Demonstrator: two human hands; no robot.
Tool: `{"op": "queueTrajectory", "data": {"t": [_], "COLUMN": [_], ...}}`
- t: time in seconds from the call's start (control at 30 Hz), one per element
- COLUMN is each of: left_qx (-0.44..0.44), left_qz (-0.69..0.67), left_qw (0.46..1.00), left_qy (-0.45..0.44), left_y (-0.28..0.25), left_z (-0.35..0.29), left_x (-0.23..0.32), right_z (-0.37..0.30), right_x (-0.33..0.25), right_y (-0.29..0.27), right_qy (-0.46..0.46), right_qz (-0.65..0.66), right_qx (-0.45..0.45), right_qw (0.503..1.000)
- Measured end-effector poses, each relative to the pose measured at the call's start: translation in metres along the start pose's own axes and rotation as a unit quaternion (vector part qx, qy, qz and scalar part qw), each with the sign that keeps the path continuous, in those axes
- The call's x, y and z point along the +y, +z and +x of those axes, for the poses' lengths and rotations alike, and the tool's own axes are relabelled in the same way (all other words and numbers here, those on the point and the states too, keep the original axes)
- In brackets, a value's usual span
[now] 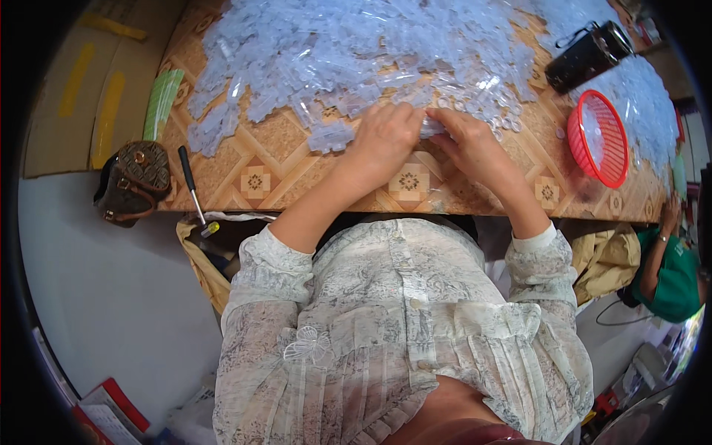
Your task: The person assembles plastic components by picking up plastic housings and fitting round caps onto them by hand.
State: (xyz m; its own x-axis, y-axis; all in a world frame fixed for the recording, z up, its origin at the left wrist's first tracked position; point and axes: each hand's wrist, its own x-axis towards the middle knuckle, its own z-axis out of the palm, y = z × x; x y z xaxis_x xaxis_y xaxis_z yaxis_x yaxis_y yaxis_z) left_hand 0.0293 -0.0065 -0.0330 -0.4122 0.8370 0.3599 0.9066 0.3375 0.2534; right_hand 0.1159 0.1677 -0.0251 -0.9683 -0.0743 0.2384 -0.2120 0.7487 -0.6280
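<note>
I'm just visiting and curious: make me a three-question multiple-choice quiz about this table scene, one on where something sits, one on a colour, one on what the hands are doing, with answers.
1. Where is the round basket?
A. at the table's right end
B. on the floor at the left
C. on the person's lap

2. What colour is that basket?
A. green
B. red
C. black

3. How are the left hand and right hand placed?
A. both raised off the table
B. one in the basket
C. close together at the near edge of the clear plastic pieces

Answers:
1 A, it lies right of the hands, beside the dark bottle.
2 B, its mesh is bright red.
3 C, the fingertips meet over a small clear piece.
</note>
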Motion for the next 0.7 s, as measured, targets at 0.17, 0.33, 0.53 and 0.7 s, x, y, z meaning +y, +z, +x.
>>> {"op": "queueTrajectory", "data": {"t": [0.17,0.33,0.53,0.7], "left_qx": [0.025,0.025,0.063,-0.027], "left_qz": [-0.001,0.016,0.01,-0.01], "left_qw": [1.0,0.999,0.998,0.988], "left_qy": [-0.009,-0.022,-0.022,-0.149], "left_y": [0.004,0.004,-0.008,-0.034], "left_z": [-0.002,-0.002,-0.014,-0.057], "left_x": [0.01,0.013,0.014,0.016], "right_z": [-0.003,-0.003,-0.005,0.004], "right_x": [0.001,-0.002,-0.018,-0.015], "right_y": [0.003,0.004,0.004,-0.008], "right_qy": [0.011,0.026,-0.026,-0.011], "right_qz": [-0.017,-0.028,-0.002,-0.009], "right_qx": [0.003,0.003,0.062,0.102], "right_qw": [1.0,0.999,0.998,0.995]}}
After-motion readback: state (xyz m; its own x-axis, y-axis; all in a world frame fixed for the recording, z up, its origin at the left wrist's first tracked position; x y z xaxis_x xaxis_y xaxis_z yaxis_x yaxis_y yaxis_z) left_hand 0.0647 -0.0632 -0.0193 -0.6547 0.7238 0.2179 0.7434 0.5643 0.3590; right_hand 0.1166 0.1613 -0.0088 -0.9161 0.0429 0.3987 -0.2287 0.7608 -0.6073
